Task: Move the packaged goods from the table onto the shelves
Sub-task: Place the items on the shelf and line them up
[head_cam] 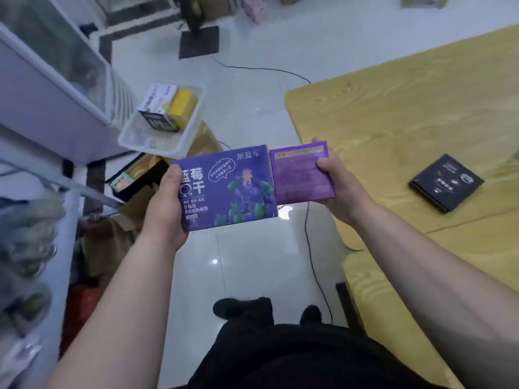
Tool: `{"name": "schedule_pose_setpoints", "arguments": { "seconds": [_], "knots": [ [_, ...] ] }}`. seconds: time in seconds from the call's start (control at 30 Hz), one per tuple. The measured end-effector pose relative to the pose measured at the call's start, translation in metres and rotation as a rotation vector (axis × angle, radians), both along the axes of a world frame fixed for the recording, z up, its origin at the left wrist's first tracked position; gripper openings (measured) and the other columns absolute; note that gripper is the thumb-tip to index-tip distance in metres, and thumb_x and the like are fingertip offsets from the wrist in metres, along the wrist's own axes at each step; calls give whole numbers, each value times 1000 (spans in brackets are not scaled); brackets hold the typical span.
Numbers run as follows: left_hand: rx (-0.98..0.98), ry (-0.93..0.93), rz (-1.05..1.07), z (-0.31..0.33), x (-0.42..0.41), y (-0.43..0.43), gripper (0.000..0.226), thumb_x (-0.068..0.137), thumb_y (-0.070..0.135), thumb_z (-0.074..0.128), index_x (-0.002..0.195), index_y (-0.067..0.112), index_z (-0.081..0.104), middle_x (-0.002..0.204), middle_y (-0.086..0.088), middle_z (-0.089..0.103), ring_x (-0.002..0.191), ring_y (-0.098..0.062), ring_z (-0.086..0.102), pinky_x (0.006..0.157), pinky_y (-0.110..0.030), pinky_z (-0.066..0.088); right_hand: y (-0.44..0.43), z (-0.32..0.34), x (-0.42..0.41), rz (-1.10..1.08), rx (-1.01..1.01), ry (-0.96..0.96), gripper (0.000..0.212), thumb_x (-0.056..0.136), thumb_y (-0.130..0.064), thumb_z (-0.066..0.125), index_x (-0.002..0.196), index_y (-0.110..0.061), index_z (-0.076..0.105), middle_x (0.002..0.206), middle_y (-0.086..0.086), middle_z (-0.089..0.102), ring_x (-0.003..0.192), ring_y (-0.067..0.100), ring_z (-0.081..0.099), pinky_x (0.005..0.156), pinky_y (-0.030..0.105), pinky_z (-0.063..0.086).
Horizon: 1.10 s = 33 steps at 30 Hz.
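far left, the shelves (33, 234) show up blurred, with packets on them i can't make out. just past them a clear tub (132, 141) sits low with cartons inside. now the action: the left hand (165, 209) is clamped on the left end of the blueberry box (224, 189), thumb on the printed face, fingers hidden behind. the box is in mid-air over the floor (252, 262), between shelves and desk. its long axis runs left to right, right end tipped slightly up, face turned to the camera, most likely so the label can be read. right beside it, edge to edge, is a smaller purple box (302, 175), close to square, flat face up. the right hand (334, 186) pinches it at the right edge with the thumb on top. the two hands are apart, one box each, which looks like a carry to the shelves. further right is the desk (407, 108), where one black box (446, 182) lies flat, not yet moved.
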<state>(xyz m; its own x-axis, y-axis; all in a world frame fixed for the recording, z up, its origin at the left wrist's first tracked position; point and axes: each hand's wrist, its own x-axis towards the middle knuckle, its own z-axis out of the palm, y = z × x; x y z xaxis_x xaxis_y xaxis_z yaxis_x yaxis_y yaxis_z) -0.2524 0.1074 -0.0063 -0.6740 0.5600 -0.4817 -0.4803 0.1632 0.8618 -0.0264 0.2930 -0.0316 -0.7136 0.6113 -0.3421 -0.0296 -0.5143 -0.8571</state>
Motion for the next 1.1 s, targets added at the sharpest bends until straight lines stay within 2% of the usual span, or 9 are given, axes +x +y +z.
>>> {"name": "schedule_pose_setpoints", "arguments": {
  "seconds": [0.17,0.23,0.33,0.4,0.5,0.63,0.83,1.0,1.1],
  "knots": [
    [56,-11,322,15,-41,-118,52,99,57,48,126,16,67,122,-11,72,113,-32,68,95,-56,54,-53,26,-99,384,124,-73,79,52,-80,76,112,-30,69,109,-1,73,100,20,68,88,44,52],
    [65,-8,430,22,-54,-164,50,99,58,48,120,18,70,120,-10,73,107,-30,71,94,-55,55,-82,40,-139,510,97,-40,91,57,-90,65,120,-25,70,121,7,72,109,29,68,93,51,51],
    [89,-13,584,32,-75,-237,49,99,58,47,118,19,70,121,-10,72,109,-31,70,97,-55,53,-130,57,-201,615,26,11,59,73,-58,72,116,-19,71,116,9,70,99,29,69,89,53,51],
    [103,-15,696,42,-88,-288,50,100,58,46,121,18,68,121,-10,73,110,-31,70,95,-55,54,-172,61,-242,718,50,24,34,95,-38,53,118,-21,71,115,6,70,100,25,67,87,50,53],
    [127,2,817,56,-105,-367,54,101,58,41,127,16,65,116,-10,74,100,-28,74,74,-45,62,-247,60,-300,843,-19,56,44,101,-42,49,136,-18,61,128,9,66,112,30,66,83,51,57],
    [107,64,993,76,-116,-467,51,102,57,39,120,17,66,108,-7,77,91,-23,76,65,-40,63,-364,72,-364,1034,-204,137,76,64,-64,83,125,-22,69,133,12,66,118,36,64,97,70,45],
    [120,174,1235,104,-111,-577,51,98,59,47,113,15,69,105,-8,77,91,-23,75,71,-42,63,-484,103,-431,1301,-355,181,52,101,-49,39,133,-13,60,137,21,60,122,47,59,104,80,29],
    [2,473,1387,128,-109,-621,67,76,42,80,131,15,54,120,-11,71,89,-22,74,70,-42,61,-540,138,-486,1476,-244,335,85,65,-41,90,138,-17,52,130,16,65,118,42,62,91,77,44],
    [-47,548,1525,148,-115,-635,79,69,38,80,141,30,48,122,-3,70,93,-22,75,71,-45,62,-577,157,-520,1480,-135,484,62,66,-30,89,117,-22,56,110,7,68,98,27,67,80,63,54]
  ]
}}
